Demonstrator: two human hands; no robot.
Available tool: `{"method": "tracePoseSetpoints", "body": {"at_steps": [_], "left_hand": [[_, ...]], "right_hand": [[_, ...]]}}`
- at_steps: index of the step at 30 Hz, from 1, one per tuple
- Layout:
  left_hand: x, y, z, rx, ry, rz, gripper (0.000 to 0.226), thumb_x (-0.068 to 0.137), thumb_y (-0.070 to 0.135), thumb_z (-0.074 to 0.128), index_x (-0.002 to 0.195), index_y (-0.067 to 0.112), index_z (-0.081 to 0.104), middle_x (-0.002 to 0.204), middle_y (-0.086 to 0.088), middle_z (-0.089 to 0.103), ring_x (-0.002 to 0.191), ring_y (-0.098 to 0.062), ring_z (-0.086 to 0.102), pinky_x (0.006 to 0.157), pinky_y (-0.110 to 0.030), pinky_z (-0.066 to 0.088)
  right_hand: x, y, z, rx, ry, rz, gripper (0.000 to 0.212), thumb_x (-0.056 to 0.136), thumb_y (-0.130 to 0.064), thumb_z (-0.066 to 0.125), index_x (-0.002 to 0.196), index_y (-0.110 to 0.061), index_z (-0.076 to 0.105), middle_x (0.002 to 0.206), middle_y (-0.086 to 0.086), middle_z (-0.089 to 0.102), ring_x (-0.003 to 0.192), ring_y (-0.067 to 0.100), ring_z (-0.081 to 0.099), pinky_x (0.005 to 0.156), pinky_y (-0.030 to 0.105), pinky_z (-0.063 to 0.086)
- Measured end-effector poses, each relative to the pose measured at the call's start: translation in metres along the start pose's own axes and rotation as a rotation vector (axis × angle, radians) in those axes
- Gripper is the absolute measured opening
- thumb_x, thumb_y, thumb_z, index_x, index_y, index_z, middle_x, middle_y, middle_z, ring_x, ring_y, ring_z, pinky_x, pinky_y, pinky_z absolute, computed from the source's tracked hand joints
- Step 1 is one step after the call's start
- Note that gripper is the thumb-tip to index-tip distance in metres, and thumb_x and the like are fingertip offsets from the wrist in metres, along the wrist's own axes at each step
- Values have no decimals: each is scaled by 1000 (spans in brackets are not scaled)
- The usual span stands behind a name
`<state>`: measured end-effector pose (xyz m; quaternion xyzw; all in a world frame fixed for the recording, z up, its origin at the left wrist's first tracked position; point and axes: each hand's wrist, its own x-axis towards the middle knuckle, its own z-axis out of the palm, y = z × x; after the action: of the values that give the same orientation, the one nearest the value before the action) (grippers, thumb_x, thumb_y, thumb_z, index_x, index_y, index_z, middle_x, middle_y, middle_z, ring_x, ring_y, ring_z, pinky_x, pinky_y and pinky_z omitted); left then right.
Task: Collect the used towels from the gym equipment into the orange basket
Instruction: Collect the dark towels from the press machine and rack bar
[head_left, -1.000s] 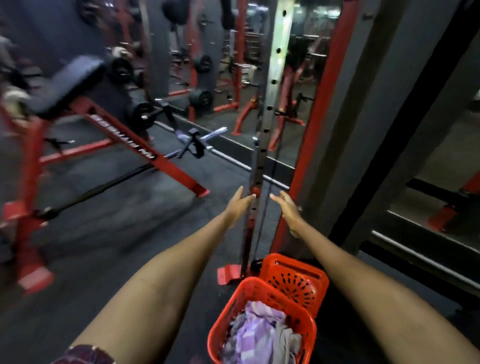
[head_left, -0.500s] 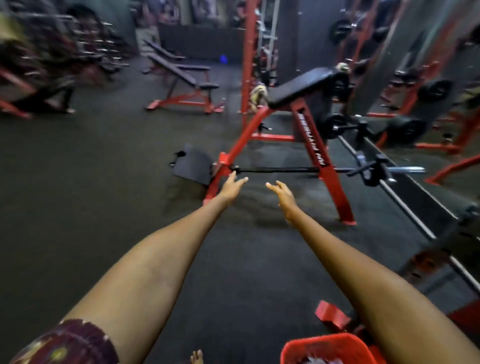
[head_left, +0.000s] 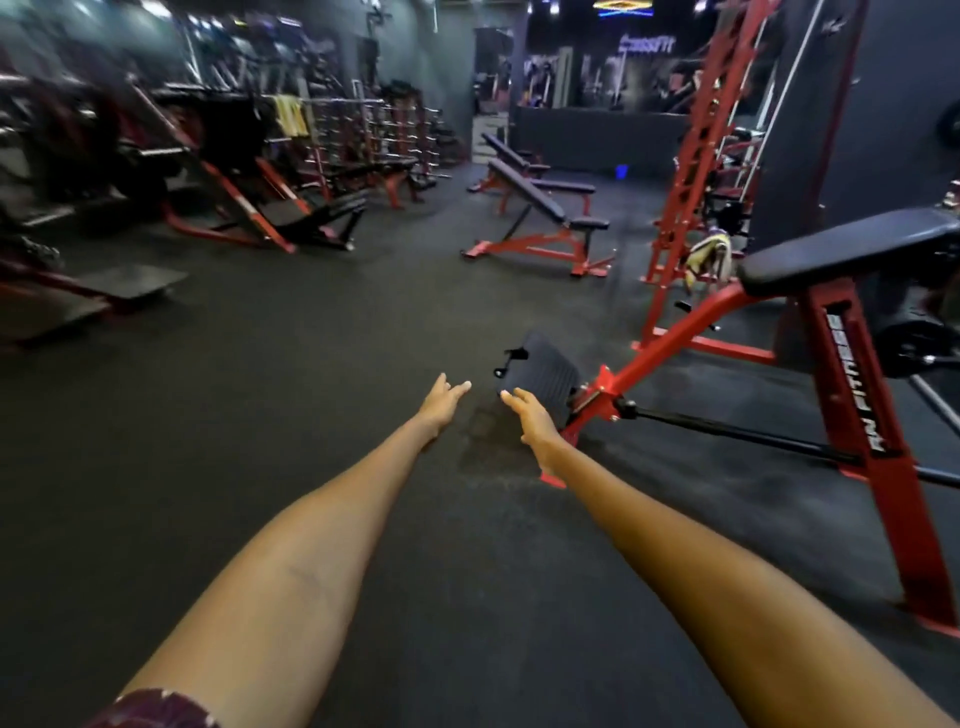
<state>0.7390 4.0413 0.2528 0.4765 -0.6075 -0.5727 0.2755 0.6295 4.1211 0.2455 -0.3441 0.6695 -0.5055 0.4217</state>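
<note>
Both my arms reach forward over the dark gym floor. My left hand (head_left: 442, 401) and my right hand (head_left: 529, 418) are open with straight fingers and hold nothing. A yellow and white towel (head_left: 707, 258) hangs on the red rack at the right, behind the padded bench. Another yellow towel (head_left: 290, 115) is draped on a machine far back at the left. The orange basket is out of view.
A red bench frame with a black pad (head_left: 852, 249) stands close at the right, its black footplate (head_left: 543, 375) just beyond my right hand. Two incline benches (head_left: 540, 200) sit in the middle distance. Leg press machines (head_left: 249, 208) line the left side.
My view has swung left, from the rack post and the orange basket to the gym floor. The basket slid out of the bottom of the frame. Both hands stayed open and outstretched.
</note>
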Motion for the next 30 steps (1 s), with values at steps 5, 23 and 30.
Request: {"method": "tracePoseSetpoints", "body": {"at_steps": [5,23,30], "left_hand": [[39,-2,-66,-19,67,2,65,101,30,39,152,9,5,159,-7,13,146,-19,17,116,-27,16],[259,6,-237,-62,243,-79,66,99,42,35,153,16,5,160,-1,10,147,-22,13,118,-36,12],[395,53,-282,-62,338,-72,63,99,40,37,152,16,12,159,0,13,147,-20,15,118,-34,14]], "right_hand": [[60,-20,59,-31,-117,10,60,101,-45,30,152,-17,16,160,2,13,147,20,14,120,41,16],[303,-82,228,-109,-375,-17,60,100,-46,28,151,-18,17,160,1,15,147,21,15,117,40,16],[453,-155,250,-87,-393,-50,58,100,-45,30,150,-16,21,158,3,21,145,21,23,115,42,21]]}}
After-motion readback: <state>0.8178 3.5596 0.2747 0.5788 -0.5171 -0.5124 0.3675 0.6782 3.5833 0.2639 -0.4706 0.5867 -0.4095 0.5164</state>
